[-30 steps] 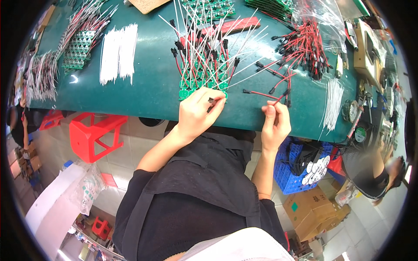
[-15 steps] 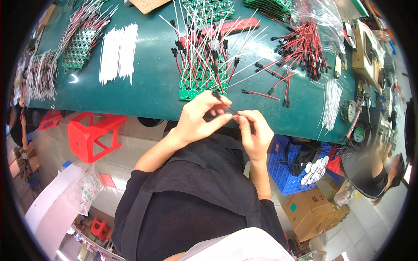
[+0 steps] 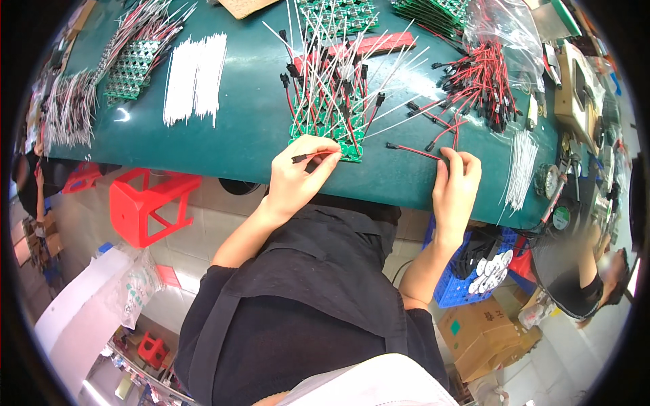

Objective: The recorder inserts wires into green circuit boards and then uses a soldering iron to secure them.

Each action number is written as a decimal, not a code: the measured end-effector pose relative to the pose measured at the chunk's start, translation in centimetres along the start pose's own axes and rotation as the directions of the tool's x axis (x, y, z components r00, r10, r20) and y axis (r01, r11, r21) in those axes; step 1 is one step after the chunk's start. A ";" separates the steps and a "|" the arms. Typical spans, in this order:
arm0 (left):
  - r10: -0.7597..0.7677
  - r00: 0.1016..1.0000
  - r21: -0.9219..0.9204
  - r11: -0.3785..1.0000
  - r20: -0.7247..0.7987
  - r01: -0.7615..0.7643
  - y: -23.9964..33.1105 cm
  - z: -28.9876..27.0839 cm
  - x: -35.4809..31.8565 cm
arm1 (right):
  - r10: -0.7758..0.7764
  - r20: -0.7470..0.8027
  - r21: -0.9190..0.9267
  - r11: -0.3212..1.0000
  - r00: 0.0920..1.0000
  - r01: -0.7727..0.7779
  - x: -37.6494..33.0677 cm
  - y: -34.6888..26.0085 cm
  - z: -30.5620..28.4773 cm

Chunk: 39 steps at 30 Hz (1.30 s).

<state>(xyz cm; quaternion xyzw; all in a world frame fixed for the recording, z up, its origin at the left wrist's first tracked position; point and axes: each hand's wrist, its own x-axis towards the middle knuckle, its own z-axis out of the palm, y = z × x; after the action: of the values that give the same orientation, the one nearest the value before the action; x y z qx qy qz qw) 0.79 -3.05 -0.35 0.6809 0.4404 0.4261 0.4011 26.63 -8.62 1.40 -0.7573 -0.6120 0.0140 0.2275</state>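
My left hand point(image 3: 298, 172) pinches a short red-and-black wire with a black connector point(image 3: 300, 159) just in front of a green circuit board panel point(image 3: 351, 150). White wires and red-and-black connector wires stand up from that panel. Over the front right of the table, my right hand point(image 3: 457, 186) has thumb and forefinger closed at the end of another connector wire point(image 3: 409, 149), which lies on the table with its black plug pointing left. The fingertips partly hide its bare end.
A heap of connector wires point(image 3: 484, 84) lies at the right, with a clear plastic bag point(image 3: 504, 30) behind it. White wire bundles point(image 3: 196, 81) lie left; another bundle point(image 3: 521, 169) lies right. A red stool point(image 3: 132, 210) and blue crate point(image 3: 450, 291) stand below the table edge point(image 3: 379, 199).
My right hand has left my left hand and moved right to the loose wire on the table. The left hand keeps its wire, whose plug now points left. The view has shifted slightly.
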 end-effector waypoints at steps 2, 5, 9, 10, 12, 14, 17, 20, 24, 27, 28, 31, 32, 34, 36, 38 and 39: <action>-0.001 1.000 0.002 1.000 0.000 0.001 0.0 0.1 0.1 | -0.002 0.012 0.014 1.000 1.000 0.002 -0.3 0.2 -0.1; 0.002 1.000 0.012 1.000 0.001 -0.002 -0.2 0.3 0.1 | -0.024 0.055 0.011 1.000 0.998 0.024 -0.5 0.2 0.0; 0.025 1.000 0.031 0.999 -0.002 -0.025 -0.6 0.5 0.1 | -0.031 0.017 0.033 0.999 0.999 0.030 -0.9 -0.2 0.7; 0.025 1.000 0.033 0.999 -0.002 -0.025 -0.7 0.6 0.1 | -0.021 0.002 0.053 0.998 1.000 0.021 -1.1 -0.3 0.8; 0.062 0.998 0.081 0.995 -0.022 -0.060 -0.7 0.8 0.1 | -0.003 -0.026 0.093 0.996 1.000 0.006 -1.3 -0.3 0.9; 0.091 0.995 0.118 0.989 -0.032 -0.087 -0.6 0.9 0.1 | 0.015 -0.054 0.133 0.991 0.998 -0.008 -1.7 -0.2 1.1; 0.116 0.992 0.165 0.981 -0.054 -0.106 -0.5 1.2 0.0 | 0.193 -0.085 0.411 0.900 0.977 -0.142 -2.4 -0.2 1.2; 0.130 0.989 0.188 0.975 -0.072 -0.114 -0.6 1.3 -0.1 | 0.388 0.023 0.643 0.700 0.921 -0.311 -2.8 -1.2 0.9; 0.170 0.983 0.215 0.965 -0.073 -0.151 -0.6 1.5 -0.1 | 0.398 -0.003 0.707 0.650 0.917 -0.280 -3.3 -1.5 1.3; 0.224 0.973 0.255 0.946 -0.060 -0.202 -0.8 1.4 -0.1 | 0.406 -0.019 0.749 0.612 0.914 -0.256 -3.5 -1.5 1.4; 0.224 0.973 0.255 0.946 -0.060 -0.202 -0.8 1.4 -0.1 | 0.409 -0.023 0.765 0.594 0.912 -0.248 -3.6 -1.5 1.4; 0.216 0.976 0.255 0.946 -0.035 -0.200 -0.5 1.4 0.0 | 0.380 -0.061 0.809 0.560 0.923 -0.177 -3.9 -1.6 1.4; 0.178 0.983 0.200 0.966 -0.040 -0.166 -0.4 1.3 0.0 | 0.381 -0.062 0.809 0.560 0.923 -0.177 -3.9 -1.7 1.4; 0.140 0.989 0.145 0.981 -0.044 -0.132 -0.3 1.3 0.0 | 0.329 -0.069 0.857 0.502 0.942 -0.113 -4.0 -1.9 1.4; 0.160 0.987 0.200 0.967 -0.005 -0.155 -0.4 1.0 0.0 | 0.327 -0.071 0.862 0.495 0.942 -0.107 -4.1 -2.1 1.4; 0.168 0.986 0.206 0.965 -0.004 -0.164 -0.4 1.0 0.0 | 0.325 -0.073 0.867 0.488 0.943 -0.102 -4.1 -2.3 1.4; 0.177 0.984 0.212 0.962 -0.003 -0.172 -0.4 1.1 0.0 | 0.317 -0.069 0.873 0.478 0.946 -0.097 -4.1 -2.4 1.3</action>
<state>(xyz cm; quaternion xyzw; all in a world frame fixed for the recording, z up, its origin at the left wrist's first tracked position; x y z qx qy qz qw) 1.68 -3.15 -1.03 0.7511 0.4256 0.4180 0.2829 22.99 -11.68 -0.01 -0.6084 -0.3976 0.2593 0.6360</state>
